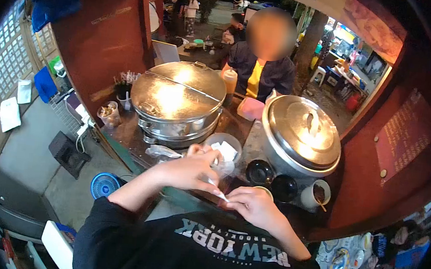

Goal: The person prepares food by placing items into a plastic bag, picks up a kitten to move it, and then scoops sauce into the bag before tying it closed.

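My left hand (197, 169) is closed at the counter's near edge, its thumb and a finger pinching one end of a small white twisted item (217, 190). The fingers of my right hand (254, 204) pinch the other end of it. Just beyond my left hand is a clear plastic container (231, 145) with white pieces (226, 151) inside. A crumpled clear plastic bag (162, 152) lies left of my left hand. Two black bowls (260, 172) sit beyond my right hand, and the rim of a light cup (263, 191) shows right behind it.
A large round steel steamer (177, 98) stands at the left and a big lidded pot (302, 134) at the right. Between them are a sauce bottle (230, 79) and a pink item (251, 108). A white cup (316, 194) holds dark contents. A person (261, 77) faces me across the counter.
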`<act>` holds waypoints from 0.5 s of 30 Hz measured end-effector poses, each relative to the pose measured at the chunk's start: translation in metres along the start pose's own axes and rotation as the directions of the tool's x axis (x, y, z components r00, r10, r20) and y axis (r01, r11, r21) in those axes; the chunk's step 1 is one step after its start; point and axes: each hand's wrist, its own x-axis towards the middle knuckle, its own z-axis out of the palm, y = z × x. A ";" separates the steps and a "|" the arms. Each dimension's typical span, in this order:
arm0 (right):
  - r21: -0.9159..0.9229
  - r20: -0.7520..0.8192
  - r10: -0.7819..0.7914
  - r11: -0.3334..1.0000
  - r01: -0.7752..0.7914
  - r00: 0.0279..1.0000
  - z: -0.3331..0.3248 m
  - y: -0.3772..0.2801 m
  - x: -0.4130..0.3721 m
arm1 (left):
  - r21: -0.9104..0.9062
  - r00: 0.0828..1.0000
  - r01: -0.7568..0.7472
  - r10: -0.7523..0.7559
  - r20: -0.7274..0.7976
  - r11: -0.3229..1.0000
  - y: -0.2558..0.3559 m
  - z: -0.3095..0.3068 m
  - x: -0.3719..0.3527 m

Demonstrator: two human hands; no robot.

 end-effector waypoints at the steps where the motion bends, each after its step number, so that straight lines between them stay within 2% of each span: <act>1: 0.051 0.025 0.009 0.999 -0.010 1.000 -0.002 -0.006 0.005 | 0.006 0.997 -0.068 0.068 -0.022 0.998 -0.003 -0.007 0.001; 2: 0.138 0.004 0.047 0.989 -0.047 0.999 -0.003 -0.010 0.010 | -0.001 0.979 -0.136 0.134 -0.154 0.991 -0.015 -0.006 0.005; 3: 0.227 -0.035 0.094 0.970 -0.084 0.995 0.000 -0.006 0.017 | -0.251 0.977 -0.124 0.073 -0.202 0.960 -0.039 0.013 0.008; 4: 0.456 -0.083 0.220 0.876 -0.159 0.972 0.005 -0.007 0.024 | -0.485 0.968 -0.135 0.012 -0.249 0.864 -0.063 0.031 0.011; 5: 0.654 -0.103 0.346 0.730 -0.199 0.933 0.009 -0.008 0.032 | -0.846 0.981 -0.047 -0.135 -0.139 0.531 -0.077 0.061 0.016; 6: 0.669 -0.160 0.419 0.712 -0.214 0.894 0.016 0.000 0.038 | -0.878 0.942 -0.215 -0.148 -0.302 0.428 -0.058 0.077 0.025; 7: 0.616 -0.229 0.426 0.759 -0.209 0.875 0.023 0.008 0.046 | -0.975 0.954 -0.219 -0.201 -0.223 0.041 -0.069 0.114 0.026; 8: 0.615 -0.258 0.504 0.744 -0.262 0.824 0.028 0.010 0.053 | -0.976 0.865 -0.193 -0.452 -0.217 0.099 -0.048 0.133 0.031; 9: 0.612 -0.289 0.573 0.726 -0.312 0.767 0.033 0.013 0.056 | -0.977 0.714 -0.151 -0.667 -0.213 0.150 -0.028 0.146 0.037; 12: 0.706 -0.168 0.767 0.532 -0.468 0.619 0.047 0.028 0.056 | -0.997 0.830 -0.054 -0.554 -0.073 0.051 -0.018 0.152 0.024; 13: 0.641 -0.282 0.711 0.639 -0.425 0.644 0.061 0.042 0.053 | -0.982 0.802 0.031 -0.592 -0.085 0.184 -0.014 0.154 0.024; 14: 0.457 -0.443 0.573 0.806 -0.376 0.690 0.070 0.053 0.048 | -0.940 0.772 0.130 -0.627 -0.104 0.316 -0.012 0.153 0.022; 15: 0.244 -0.564 0.399 0.917 -0.316 0.723 0.076 0.058 0.047 | -0.868 0.741 0.238 -0.660 -0.128 0.436 -0.010 0.148 0.018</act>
